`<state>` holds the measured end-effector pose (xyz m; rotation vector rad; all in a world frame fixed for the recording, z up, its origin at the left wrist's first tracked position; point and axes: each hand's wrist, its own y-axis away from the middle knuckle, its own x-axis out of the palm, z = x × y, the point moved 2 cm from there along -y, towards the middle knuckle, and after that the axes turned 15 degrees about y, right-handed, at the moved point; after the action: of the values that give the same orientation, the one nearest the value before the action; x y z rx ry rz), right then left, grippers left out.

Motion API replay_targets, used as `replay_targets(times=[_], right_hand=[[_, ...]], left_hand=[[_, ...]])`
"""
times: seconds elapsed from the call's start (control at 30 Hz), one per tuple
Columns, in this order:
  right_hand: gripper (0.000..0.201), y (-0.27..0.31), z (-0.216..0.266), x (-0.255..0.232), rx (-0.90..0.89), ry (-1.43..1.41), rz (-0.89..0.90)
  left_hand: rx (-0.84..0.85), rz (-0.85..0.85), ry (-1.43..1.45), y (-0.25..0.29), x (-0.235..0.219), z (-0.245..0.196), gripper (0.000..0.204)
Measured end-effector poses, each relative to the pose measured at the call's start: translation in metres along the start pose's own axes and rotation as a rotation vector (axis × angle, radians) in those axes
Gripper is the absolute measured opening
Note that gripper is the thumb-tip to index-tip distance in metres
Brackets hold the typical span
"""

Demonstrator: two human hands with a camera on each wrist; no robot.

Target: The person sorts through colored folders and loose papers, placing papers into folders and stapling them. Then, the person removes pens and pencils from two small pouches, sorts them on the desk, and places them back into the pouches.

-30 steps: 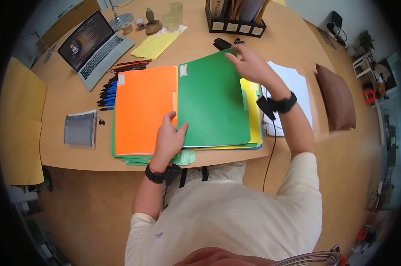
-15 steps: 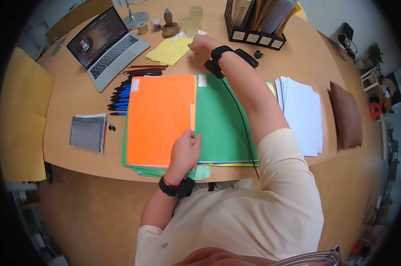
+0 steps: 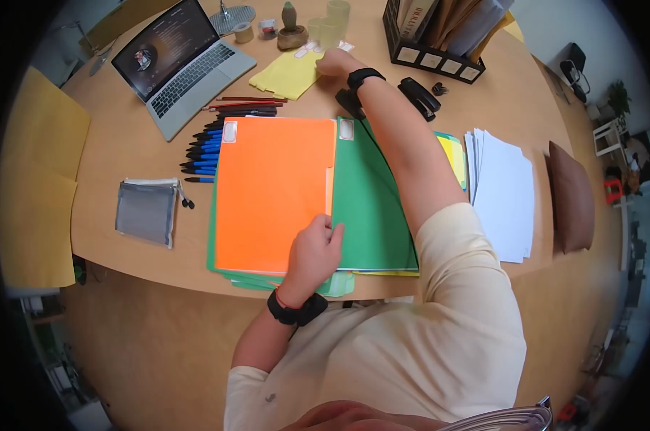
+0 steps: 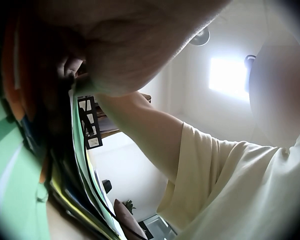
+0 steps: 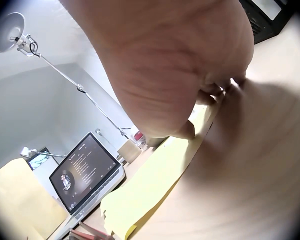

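Note:
In the head view an orange folder (image 3: 275, 194) lies beside a green folder (image 3: 364, 194), both on stacked folders. My left hand (image 3: 314, 251) is at the seam between them, thumb on the green side, its curled fingers pinching the green folder's left edge; the left wrist view shows that hand (image 4: 125, 50) close above upright-looking folder edges (image 4: 80, 145), the grip partly in shadow. Farther back, my right hand (image 3: 336, 65) holds the right edge of some yellow sheets (image 3: 289, 75). The right wrist view has that hand's thumb (image 5: 186, 131) on the yellow sheets (image 5: 145, 185), fingers curled at their edge.
A laptop (image 3: 196, 72), pens (image 3: 204, 154) and a mesh pouch (image 3: 147, 212) are on the left. Behind my right forearm stand a stapler (image 3: 418, 98) and a black file rack (image 3: 440, 63). White papers (image 3: 503, 194) lie right of the folders, with cups (image 3: 337, 18) at the back.
My right hand has left the green folder's upper right corner and moved back and left to the yellow sheets. The green folder now lies lower. My left hand has stayed by the seam.

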<state>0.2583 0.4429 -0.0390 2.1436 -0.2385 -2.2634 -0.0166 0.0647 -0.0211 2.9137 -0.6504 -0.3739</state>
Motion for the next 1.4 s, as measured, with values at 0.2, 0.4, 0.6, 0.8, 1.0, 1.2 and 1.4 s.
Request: replay_targets(times=[0.2,0.4,0.6,0.8,1.0,1.2,1.4], right_hand=[[0.054,0.073,0.005,-0.045,-0.157,-0.089,-0.069],[0.057,0.204,0.025,-0.05,-0.324,-0.028,0.008],[0.063,0.269,0.035,-0.022,-0.427,-0.004,0.193],[0.067,0.265,0.036,0.021,-0.413,0.109,0.111],[0.067,0.288,0.03,-0.033,-0.321,-0.087,0.152],[0.068,0.383,-0.012,-0.077,-0.189,-0.318,-0.025],[0.062,0.458,-0.052,-0.051,-0.031,-0.281,0.042]], left_hand=[[0.003,-0.013,-0.005,-0.005,0.002,0.007,0.027],[0.05,-0.045,-0.039,-0.007,0.003,0.008,0.028],[0.053,-0.037,-0.042,-0.006,0.003,0.006,0.029],[0.038,-0.035,-0.056,-0.011,0.004,0.014,0.028],[0.019,-0.035,0.095,-0.012,0.007,0.017,0.021],[0.144,-0.161,0.199,0.017,-0.019,-0.015,0.021],[0.099,-0.364,0.214,0.025,-0.131,0.048,0.025]])
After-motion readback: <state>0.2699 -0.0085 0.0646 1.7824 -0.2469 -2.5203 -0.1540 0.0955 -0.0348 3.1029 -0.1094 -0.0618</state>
